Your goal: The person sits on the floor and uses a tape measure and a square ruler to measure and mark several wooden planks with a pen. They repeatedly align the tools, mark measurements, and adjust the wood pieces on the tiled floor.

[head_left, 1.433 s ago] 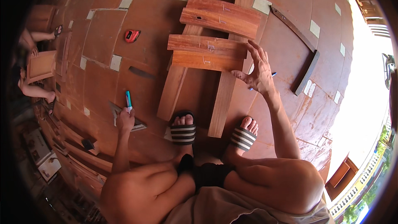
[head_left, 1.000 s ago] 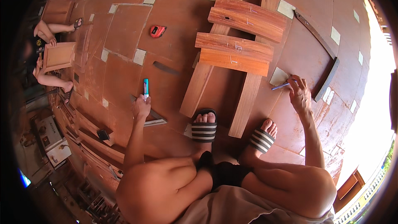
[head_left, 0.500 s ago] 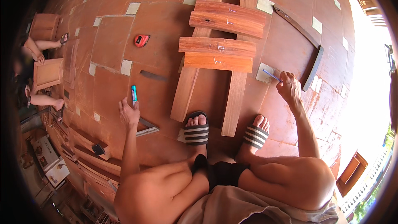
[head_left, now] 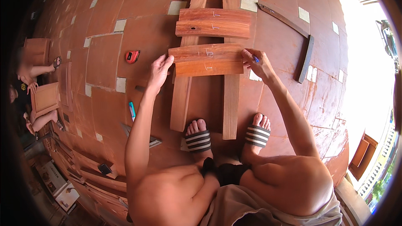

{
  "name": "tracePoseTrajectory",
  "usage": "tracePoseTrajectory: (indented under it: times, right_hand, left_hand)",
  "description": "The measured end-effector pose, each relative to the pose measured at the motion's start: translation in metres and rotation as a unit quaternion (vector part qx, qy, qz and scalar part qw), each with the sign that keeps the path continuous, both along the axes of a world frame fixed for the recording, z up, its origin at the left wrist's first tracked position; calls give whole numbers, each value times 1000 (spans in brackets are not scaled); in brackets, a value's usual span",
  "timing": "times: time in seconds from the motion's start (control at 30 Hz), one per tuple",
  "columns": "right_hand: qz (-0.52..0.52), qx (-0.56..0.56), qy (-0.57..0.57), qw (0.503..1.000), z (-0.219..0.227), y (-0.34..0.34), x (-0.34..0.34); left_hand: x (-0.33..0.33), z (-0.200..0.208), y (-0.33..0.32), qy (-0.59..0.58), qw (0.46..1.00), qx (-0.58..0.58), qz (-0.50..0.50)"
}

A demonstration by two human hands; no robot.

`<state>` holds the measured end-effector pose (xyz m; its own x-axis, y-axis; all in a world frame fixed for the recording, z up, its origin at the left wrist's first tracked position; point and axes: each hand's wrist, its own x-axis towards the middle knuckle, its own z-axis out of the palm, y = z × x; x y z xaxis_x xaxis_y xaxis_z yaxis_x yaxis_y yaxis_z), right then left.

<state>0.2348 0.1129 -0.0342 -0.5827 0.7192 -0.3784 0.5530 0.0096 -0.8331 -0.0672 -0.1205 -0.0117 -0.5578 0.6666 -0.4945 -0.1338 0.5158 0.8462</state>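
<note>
Two long wooden rails [head_left: 230, 104] lie side by side on the floor, with several short reddish wooden boards laid across them in two pairs. White marks show on the boards. My left hand [head_left: 157, 73] has its thumb and fingers at the left end of a board [head_left: 188, 53] in the nearer pair. At that board's right end are the fingers of my right hand [head_left: 261, 67], with a blue pen [head_left: 256, 59] held among them. Touching its near edge is an orange-brown board [head_left: 197, 69]. The farther pair of boards [head_left: 234, 16] lies untouched.
A red tape measure [head_left: 132, 56] and a turquoise marker-like tube [head_left: 132, 111] rest on the tiled floor at left. A try square [head_left: 155, 142] lies by my left forearm. At right lies a large dark square [head_left: 305, 58]. A person sits far left by a wooden panel [head_left: 45, 99].
Both hands have moved forward and inward to the ends of the nearer boards. My left hand came from beside the turquoise tube; the pen stays in my right hand. The view has shifted.
</note>
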Motion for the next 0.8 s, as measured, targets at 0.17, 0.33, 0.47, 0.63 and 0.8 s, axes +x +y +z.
tracePoseTrajectory:
  times: [0.17, 0.33, 0.47, 0.63, 0.8]
  right_hand:
    - [75, 96, 38, 992, 2, 9, 1]
    - [39, 138, 91, 985, -3, 0, 8]
    - [-9, 130, 115, 985, -6, -12, 6]
    - [-29, -39, 81, 996, 8, -5, 4]
    - [-28, -30, -25, 999, 35, 17, -10]
  left_hand:
    - [-14, -31, 1, 22, 984, 177, -7]
    - [-6, -39, -1, 33, 977, 210, -20]
    - [-4, -38, -6, 31, 980, 197, -14]
    - [-9, -29, -3, 29, 989, 142, 15]
    - [-9, -10, 21, 74, 996, 1, 41]
